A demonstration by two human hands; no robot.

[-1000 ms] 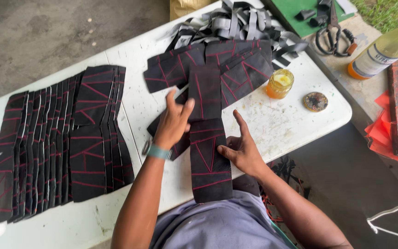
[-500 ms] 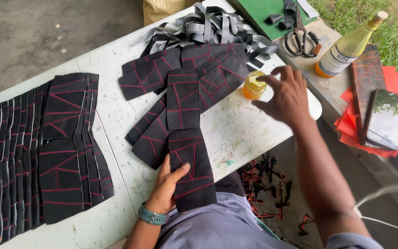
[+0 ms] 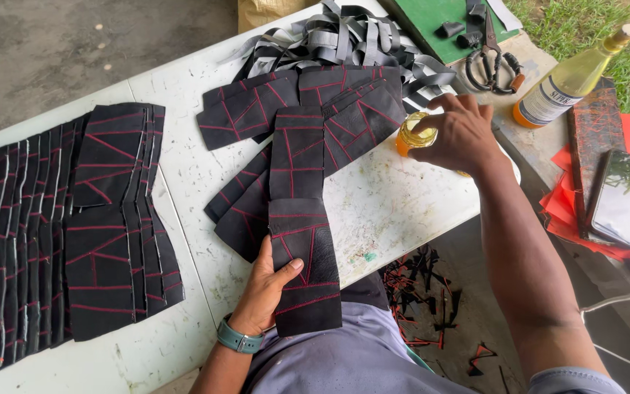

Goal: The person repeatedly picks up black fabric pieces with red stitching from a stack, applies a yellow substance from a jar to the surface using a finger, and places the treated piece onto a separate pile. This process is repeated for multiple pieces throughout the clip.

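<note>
White surface (image 3: 373,211) outdoors, loaded with black leather pieces stitched in red.

Biggest spread is the overlapped row of panels (image 3: 74,226) at the left, then a fanned pile (image 3: 308,109) up top with grey straps (image 3: 344,33) behind it. One leather strip (image 3: 304,270) hangs over the near edge and is pinched by the left hand (image 3: 264,292), thumb on top. A small yellow jar (image 3: 411,133) is gripped by the right hand (image 3: 461,135), fingers closed around it. Scissors (image 3: 491,62) and a bottle (image 3: 570,80) are sat off right.
</note>
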